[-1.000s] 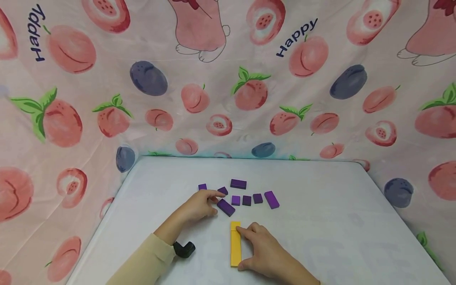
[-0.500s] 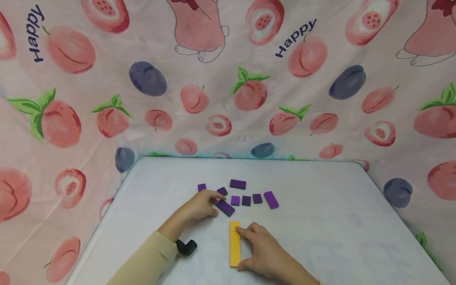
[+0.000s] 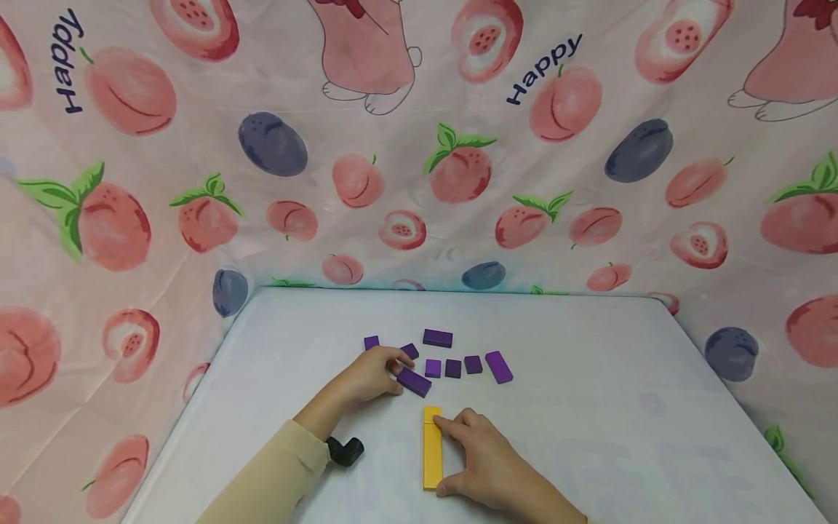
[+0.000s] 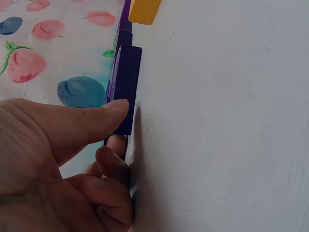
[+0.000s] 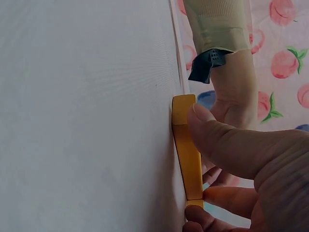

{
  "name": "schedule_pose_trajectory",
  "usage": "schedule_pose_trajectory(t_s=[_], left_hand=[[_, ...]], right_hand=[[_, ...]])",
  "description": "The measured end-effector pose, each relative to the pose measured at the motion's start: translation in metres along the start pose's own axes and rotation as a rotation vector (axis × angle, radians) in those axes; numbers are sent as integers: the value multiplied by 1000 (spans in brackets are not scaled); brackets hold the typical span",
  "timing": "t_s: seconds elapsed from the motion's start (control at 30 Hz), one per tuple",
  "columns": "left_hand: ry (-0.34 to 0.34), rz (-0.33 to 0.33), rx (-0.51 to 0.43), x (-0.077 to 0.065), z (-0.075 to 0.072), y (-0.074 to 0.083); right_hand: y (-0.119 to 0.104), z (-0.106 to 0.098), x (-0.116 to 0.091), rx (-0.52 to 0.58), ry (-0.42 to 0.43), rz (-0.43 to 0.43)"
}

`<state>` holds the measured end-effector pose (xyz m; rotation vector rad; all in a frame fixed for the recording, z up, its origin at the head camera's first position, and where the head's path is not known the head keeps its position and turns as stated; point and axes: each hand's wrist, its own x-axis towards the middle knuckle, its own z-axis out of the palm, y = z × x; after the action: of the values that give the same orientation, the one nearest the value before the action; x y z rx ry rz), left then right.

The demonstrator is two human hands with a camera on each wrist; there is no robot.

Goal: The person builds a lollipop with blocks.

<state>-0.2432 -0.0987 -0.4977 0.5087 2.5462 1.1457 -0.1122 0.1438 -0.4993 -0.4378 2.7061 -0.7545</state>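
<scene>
My left hand (image 3: 366, 375) pinches a long dark purple block (image 3: 414, 383), its thumb lying on the block's side in the left wrist view; the other fingers are partly hidden behind it. The block lies slantwise on the white table. Nearer to me, my right hand (image 3: 487, 462) holds a long yellow block (image 3: 433, 458), with the thumb at its near end and the index finger by its far end. A short yellow piece (image 3: 429, 415) sits against that far end. In the right wrist view, fingers curl around the small yellow piece (image 5: 195, 204) beyond the long block (image 5: 187, 157).
Small purple cubes (image 3: 433, 368) and long purple blocks (image 3: 437, 338) lie scattered past the hands, one tilted at the right (image 3: 499, 367). A black wrist device (image 3: 345, 451) is at the left sleeve. Fruit-print cloth (image 3: 419, 145) rises behind the white table (image 3: 622, 407).
My left hand has shifted slightly to the right, its thumb closing up to the purple block, which has turned a little. My right hand and the yellow pieces stay almost where they were.
</scene>
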Motion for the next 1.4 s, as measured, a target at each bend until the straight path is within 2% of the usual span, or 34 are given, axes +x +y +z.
schedule_pose_trajectory(t_s=[0.53,1.0,1.4], left_hand=[[24,8,23,2,2,-5],[47,2,-7,3,3,-8],[43,-23,-27,-5,10,1]], right_hand=[[-3,0,-1,2,-4,12],[-2,-1,0,3,-2,10],[-2,-2,0,13,-6,5]])
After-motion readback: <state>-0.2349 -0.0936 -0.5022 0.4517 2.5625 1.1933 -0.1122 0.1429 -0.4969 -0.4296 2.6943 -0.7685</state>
